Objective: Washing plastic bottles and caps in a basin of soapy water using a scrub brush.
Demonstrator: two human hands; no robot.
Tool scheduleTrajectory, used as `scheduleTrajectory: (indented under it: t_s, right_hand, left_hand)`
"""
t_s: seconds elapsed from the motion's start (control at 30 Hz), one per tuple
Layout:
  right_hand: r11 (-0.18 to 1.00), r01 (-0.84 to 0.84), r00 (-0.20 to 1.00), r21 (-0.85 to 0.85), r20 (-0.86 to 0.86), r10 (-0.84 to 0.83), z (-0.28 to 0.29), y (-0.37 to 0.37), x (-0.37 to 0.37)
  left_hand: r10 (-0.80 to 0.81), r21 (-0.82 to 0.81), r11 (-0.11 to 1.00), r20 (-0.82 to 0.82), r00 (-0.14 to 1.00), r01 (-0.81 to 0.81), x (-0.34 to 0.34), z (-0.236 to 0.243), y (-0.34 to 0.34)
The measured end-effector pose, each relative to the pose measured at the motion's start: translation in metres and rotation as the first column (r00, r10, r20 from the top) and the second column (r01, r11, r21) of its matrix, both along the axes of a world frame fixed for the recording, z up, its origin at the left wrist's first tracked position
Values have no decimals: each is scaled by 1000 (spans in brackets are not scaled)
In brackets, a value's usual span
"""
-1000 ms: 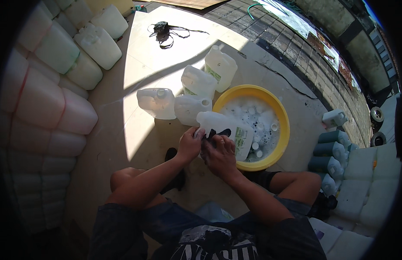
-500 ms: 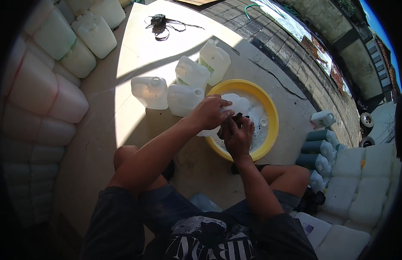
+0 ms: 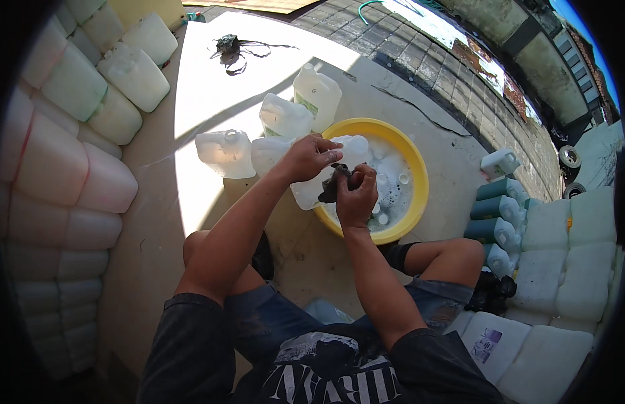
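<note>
One jug (image 3: 305, 196) slants, its long axis running toward upper right.

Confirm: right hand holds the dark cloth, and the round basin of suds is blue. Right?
The colour is wrong: the round basin is yellow, as the head view shows. The rest holds: the right hand has the dark cloth, and there are suds in the basin.

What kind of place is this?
Probably a partly shaded outdoor storage yard: plastic containers stacked on both sides, a sudsy yellow basin, and block paving beyond.
</note>
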State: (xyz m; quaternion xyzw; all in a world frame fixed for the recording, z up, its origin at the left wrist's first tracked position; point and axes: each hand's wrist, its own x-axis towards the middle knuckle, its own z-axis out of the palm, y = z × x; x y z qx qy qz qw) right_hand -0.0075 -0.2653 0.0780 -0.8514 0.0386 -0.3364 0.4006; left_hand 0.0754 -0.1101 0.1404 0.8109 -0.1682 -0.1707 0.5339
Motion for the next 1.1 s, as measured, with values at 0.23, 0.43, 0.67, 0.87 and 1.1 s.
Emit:
scheduleTrajectory:
  t_s: [0.23, 0.43, 0.67, 0.87, 1.1]
  right_hand:
    - [954, 29, 994, -299, -93, -59, 1, 48, -15]
    - [978, -138, 979, -159, 125, 159, 2, 9, -10]
    - [928, 166, 984, 335, -124, -131, -9, 53, -17]
    - [954, 187, 982, 236, -71, -174, -20, 36, -5]
    - [955, 109, 986, 277, 93, -140, -43, 31, 5]
  left_hand:
    - [-39, 58, 998, 27, 999, 38, 1, 5, 7]
    - [-25, 23, 999, -8, 1000, 25, 0, 4, 13]
    - [-52, 6, 999, 15, 999, 52, 0, 4, 8]
    - [3, 89, 996, -38, 999, 0, -4, 1, 18]
    - [45, -23, 999, 26, 999, -44, -8, -5, 15]
